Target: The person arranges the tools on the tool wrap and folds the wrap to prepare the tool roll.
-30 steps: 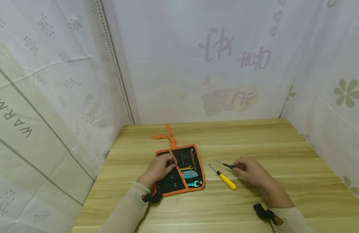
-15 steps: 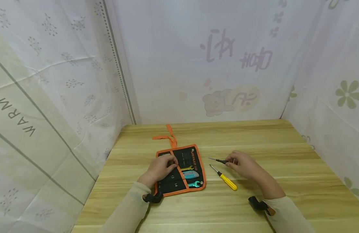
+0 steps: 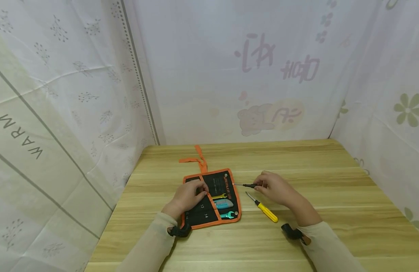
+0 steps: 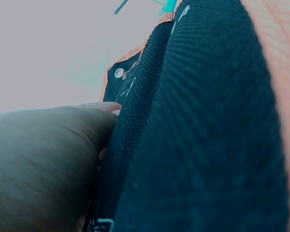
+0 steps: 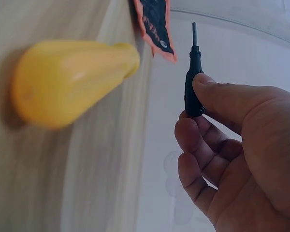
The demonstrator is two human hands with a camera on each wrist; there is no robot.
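Observation:
My left hand (image 3: 188,196) pinches the orange-trimmed pocket edge of a black tool pouch (image 3: 214,180) lying unrolled on the table. In the left wrist view the pouch cloth (image 4: 208,121) fills most of the picture and hides the fingertips. My right hand (image 3: 276,189) holds a small black-handled screwdriver (image 5: 193,79) between thumb and fingers. Its thin shaft points left, the tip right at the pouch's right edge in the head view. A yellow wrench (image 3: 219,196), a light-blue utility knife (image 3: 224,204) and a green wrench (image 3: 228,215) stick out of the pockets.
A yellow-handled screwdriver (image 3: 266,211) lies on the wooden table (image 3: 331,181), close below my right hand. Orange tie straps (image 3: 200,162) trail from the pouch's far side. Patterned curtains (image 3: 209,75) surround the table at the back and sides.
My right hand has moved left with the black screwdriver, bringing its tip from over the table to the pouch's right edge. The left hand keeps its grip on the pocket edge.

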